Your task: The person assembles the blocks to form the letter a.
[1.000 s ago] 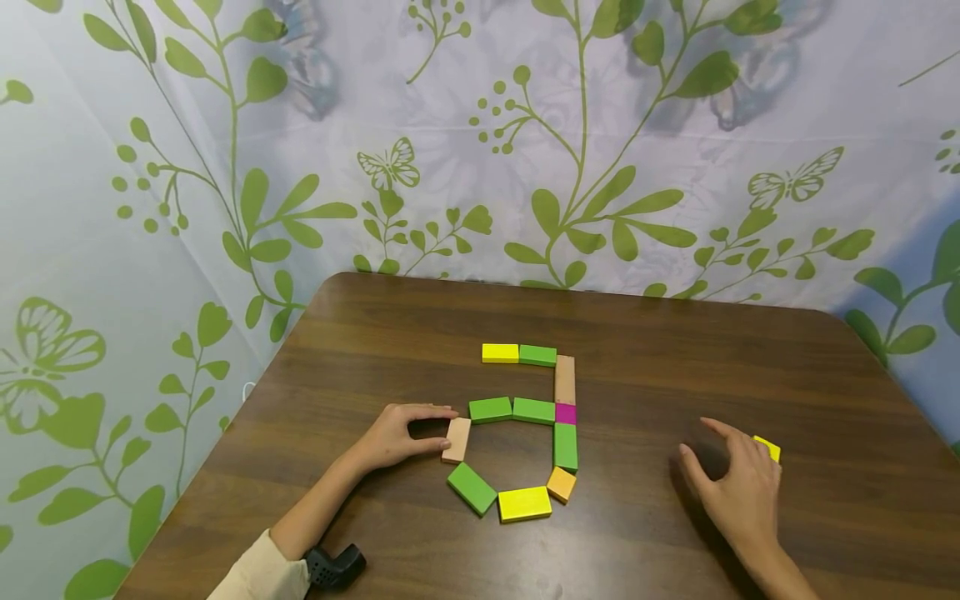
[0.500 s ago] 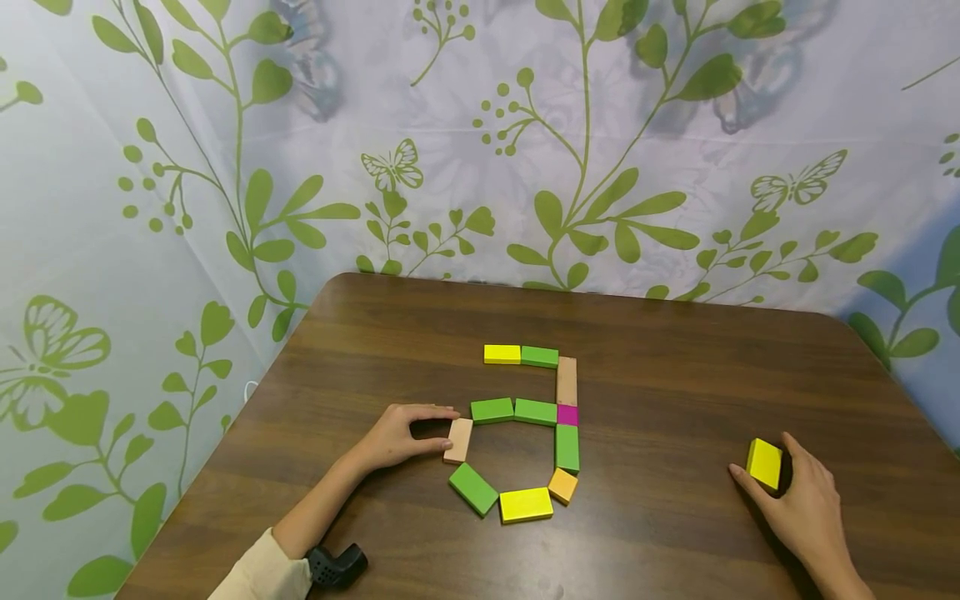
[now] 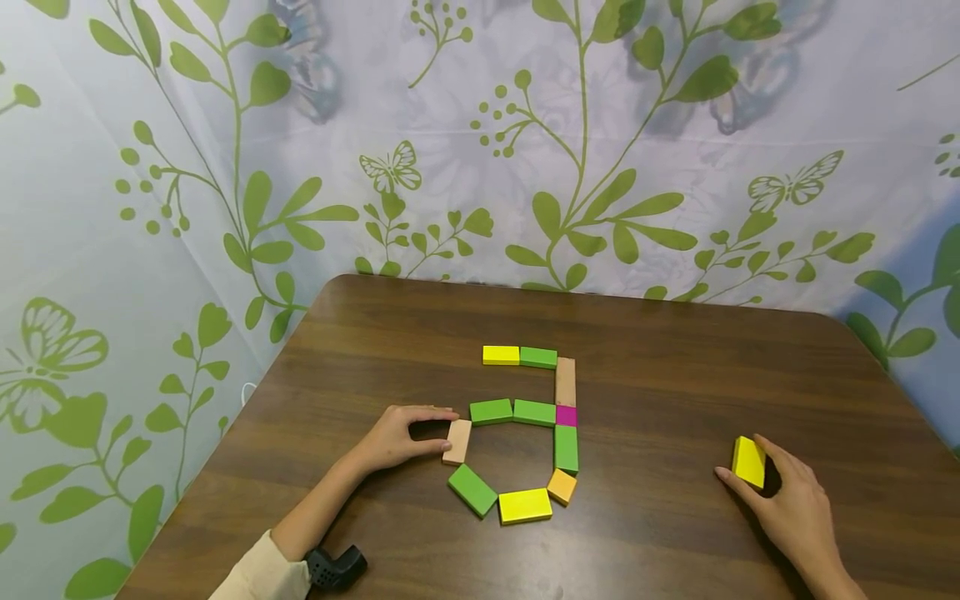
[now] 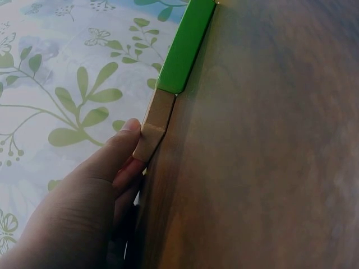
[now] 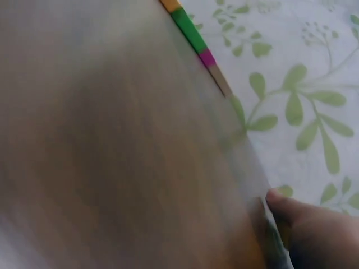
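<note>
On the left, my left hand [image 3: 396, 435] holds a tan wooden block [image 3: 457, 443] between thumb and fingers. The left wrist view shows the thumb at the end of this tan block [image 4: 154, 126], with a green block [image 4: 188, 47] beyond it. At the right side of the table, my right hand [image 3: 797, 504] grips a yellow block [image 3: 748, 462] between its thumb and fingers. In the right wrist view the right hand [image 5: 320, 227] shows at the lower right, its thumb uppermost; the yellow block is mostly hidden there.
Green, yellow, tan, magenta and orange blocks lie in a bent outline on the brown table [image 3: 645, 367], including a front yellow block [image 3: 525, 506] and an orange block [image 3: 562, 486]. A black device [image 3: 336, 567] sits by the left wrist. Leaf-patterned cloth [image 3: 450, 100] hangs behind.
My right hand first moved right to the yellow block, took hold of it, and has since shifted slightly left with it. The left hand stays at the tan block.
</note>
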{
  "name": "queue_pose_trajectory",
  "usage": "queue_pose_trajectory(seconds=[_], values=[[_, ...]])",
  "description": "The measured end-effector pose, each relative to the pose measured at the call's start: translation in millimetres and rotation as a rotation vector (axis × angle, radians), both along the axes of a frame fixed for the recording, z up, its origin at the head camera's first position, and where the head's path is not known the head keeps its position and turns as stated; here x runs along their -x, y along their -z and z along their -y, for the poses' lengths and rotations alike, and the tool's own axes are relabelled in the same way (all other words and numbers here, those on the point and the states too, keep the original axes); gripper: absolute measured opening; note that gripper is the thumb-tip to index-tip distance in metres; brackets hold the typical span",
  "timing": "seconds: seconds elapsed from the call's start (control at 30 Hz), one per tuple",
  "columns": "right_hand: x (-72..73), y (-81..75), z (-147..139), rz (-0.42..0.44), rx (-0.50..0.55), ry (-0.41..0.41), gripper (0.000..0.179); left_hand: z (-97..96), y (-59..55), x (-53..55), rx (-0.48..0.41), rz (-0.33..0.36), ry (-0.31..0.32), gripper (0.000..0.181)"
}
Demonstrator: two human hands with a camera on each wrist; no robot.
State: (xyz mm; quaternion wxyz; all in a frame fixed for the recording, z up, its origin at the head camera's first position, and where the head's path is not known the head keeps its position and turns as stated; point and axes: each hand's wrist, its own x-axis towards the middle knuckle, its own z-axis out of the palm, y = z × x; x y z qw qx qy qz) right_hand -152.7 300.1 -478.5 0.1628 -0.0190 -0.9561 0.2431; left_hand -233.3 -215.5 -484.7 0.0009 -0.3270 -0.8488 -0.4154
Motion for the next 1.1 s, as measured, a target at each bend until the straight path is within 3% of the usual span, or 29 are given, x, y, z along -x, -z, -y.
queue_pose_trajectory(seconds=[0.17,0.3,0.57,0.77,1.1], values=[[2.6,2.5,25.5,-0.089,0.053,-0.156,0.076,-0.2,-1.3,-0.1,-0.002,0.002,0.001,0.044],[2.0,6.8,51.4,-0.106,0.087,-0.308,0.078,0.1,-1.3,0.2,0.002,-0.005,0.000,0.044],[-0.9,8.6,78.7,-0.076,-0.019,-0.530,0.078,-0.1,1.2,0.8,0.001,0.007,-0.001,0.044],[-2.7,9.3,79.2,-0.064,-0.073,-0.598,0.076,-0.3,1.7,1.1,-0.001,-0.004,0.006,0.044],[-8.8,10.0,76.9,-0.002,-0.050,-0.560,0.083,-0.4,1.1,0.8,0.006,-0.002,-0.003,0.044]])
